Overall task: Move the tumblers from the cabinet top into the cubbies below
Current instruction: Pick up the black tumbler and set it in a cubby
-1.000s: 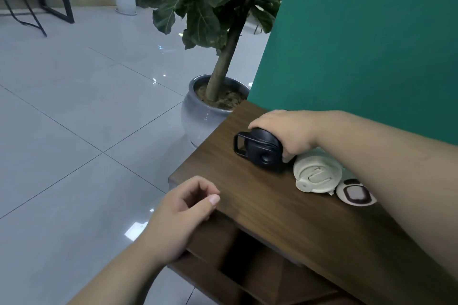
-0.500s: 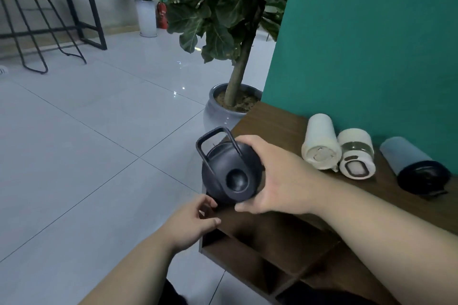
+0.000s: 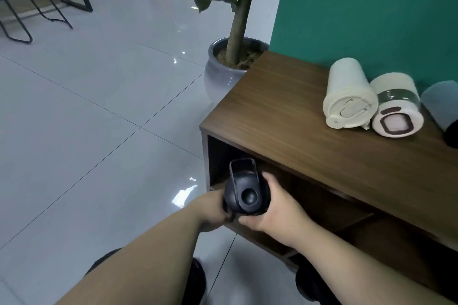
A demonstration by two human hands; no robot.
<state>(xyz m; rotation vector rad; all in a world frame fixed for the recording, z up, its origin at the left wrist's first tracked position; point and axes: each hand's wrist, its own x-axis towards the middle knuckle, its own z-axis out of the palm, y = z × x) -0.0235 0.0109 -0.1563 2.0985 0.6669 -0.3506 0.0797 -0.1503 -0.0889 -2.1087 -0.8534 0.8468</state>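
Note:
A black tumbler (image 3: 245, 193) with a loop handle is held lid toward me at the mouth of the leftmost upper cubby (image 3: 223, 156). My right hand (image 3: 277, 208) grips its right side and my left hand (image 3: 213, 213) holds its left underside. On the wooden cabinet top (image 3: 285, 111) three tumblers lie on their sides against the green wall: a cream tumbler (image 3: 349, 96), a cream tumbler with a grey band (image 3: 396, 106), and a grey-blue tumbler with a dark lid (image 3: 443, 109), cut off at the right edge.
A potted plant in a grey pot (image 3: 223, 74) stands just left of the cabinet. Pale glossy floor tiles (image 3: 99, 106) spread to the left, with black metal stool legs (image 3: 37, 2) at the far upper left. My dark-clad knees (image 3: 195, 277) are below.
The black tumbler left the cabinet top and came down to the leftmost cubby opening. My left hand rose from the cabinet edge and took hold of it beside my right.

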